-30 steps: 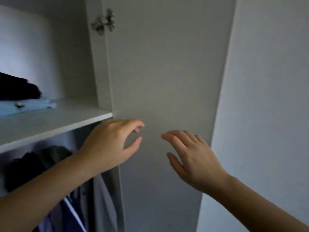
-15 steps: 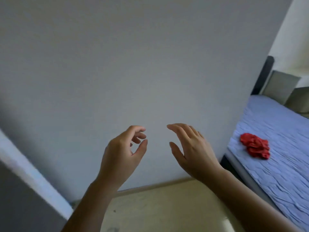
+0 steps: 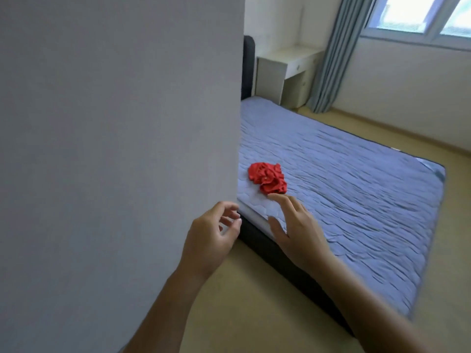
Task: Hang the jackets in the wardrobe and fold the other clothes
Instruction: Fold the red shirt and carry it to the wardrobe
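A crumpled red garment (image 3: 267, 180) lies on the blue quilted bed (image 3: 356, 189), close to the bed's near left edge. My left hand (image 3: 211, 238) hangs in the air with loosely curled fingers and holds nothing. My right hand (image 3: 295, 228) is held out over the bed's edge with fingers relaxed, its fingertips just short of the red garment. The wardrobe is out of view.
A grey wall panel (image 3: 114, 149) fills the left half of the view. Beige floor (image 3: 254, 314) runs between it and the bed's dark frame. A white bedside desk (image 3: 283, 70), a blue-grey curtain (image 3: 331, 54) and a window (image 3: 418, 16) stand at the far side.
My view has swung right, from the wardrobe shelf and door past the wall to the bed. The red garment now sits near the centre, just beyond my right hand's fingertips.
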A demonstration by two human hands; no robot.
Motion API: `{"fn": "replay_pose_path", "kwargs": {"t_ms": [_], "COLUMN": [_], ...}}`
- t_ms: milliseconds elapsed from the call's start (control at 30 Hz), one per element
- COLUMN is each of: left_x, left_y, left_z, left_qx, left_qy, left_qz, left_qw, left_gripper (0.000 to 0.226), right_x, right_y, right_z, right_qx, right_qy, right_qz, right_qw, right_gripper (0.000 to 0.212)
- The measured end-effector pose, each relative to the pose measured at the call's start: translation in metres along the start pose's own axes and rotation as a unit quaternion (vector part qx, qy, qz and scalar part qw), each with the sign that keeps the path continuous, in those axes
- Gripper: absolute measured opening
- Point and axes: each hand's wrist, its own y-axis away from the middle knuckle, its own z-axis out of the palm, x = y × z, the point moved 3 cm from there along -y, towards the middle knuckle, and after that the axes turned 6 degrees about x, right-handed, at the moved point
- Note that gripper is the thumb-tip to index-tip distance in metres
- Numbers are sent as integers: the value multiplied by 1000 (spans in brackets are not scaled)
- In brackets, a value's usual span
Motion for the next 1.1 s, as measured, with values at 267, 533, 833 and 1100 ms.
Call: {"fn": "replay_pose_path", "kwargs": {"t_ms": [267,533,833,1100], "left_x": [-19,-65,-211,-372], "left_y": [-115,-228,-359,-438], "left_z": [143,280,448,580], "left_qx": [-123,-132,-166,-241], "left_qy": [-1,-62,-139,-189], "left_qz": [-9,-85,-228,-325], "left_qw": [992,986,949,894], "left_gripper": [16,10,11,9], "right_x": [159,317,477,579], "right_y": [-51,-148,-239,-269], "right_z": [13,75,234,391], "right_qx": [21,-65,-255,-332], "right_qy": [11,-34,-12,-40], "right_qz": [139,230,300,374], "right_qw": [990,970,919,865], "right_gripper": [39,42,40,42]}}
